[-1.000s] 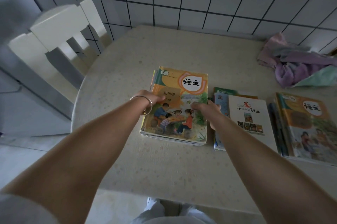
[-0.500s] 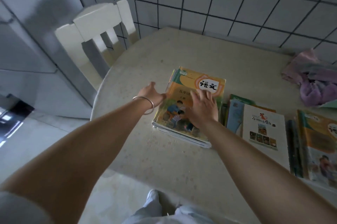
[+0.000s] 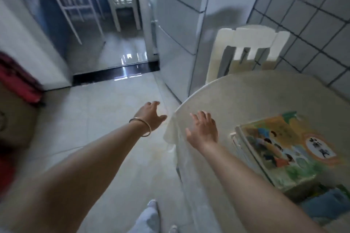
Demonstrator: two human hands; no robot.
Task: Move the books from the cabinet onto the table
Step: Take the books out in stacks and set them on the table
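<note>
A stack of colourful textbooks [image 3: 284,149] lies on the round pale table [image 3: 246,96] at the right of the view. Another book with a blue cover [image 3: 325,204] shows at the lower right corner. My right hand [image 3: 203,128] hovers over the table's left edge, fingers spread, holding nothing. My left hand [image 3: 151,114], a bangle on its wrist, is out over the floor left of the table, fingers relaxed and empty. No cabinet with books is in view.
A white plastic chair [image 3: 244,51] stands behind the table against the tiled wall. A grey fridge [image 3: 178,24] stands left of it. A doorway with a dark threshold [image 3: 115,73] opens ahead. A red object [image 3: 17,79] sits at the far left.
Both hands have let go of the book stack and swung left off it. The view has turned left from the table toward the floor and doorway.
</note>
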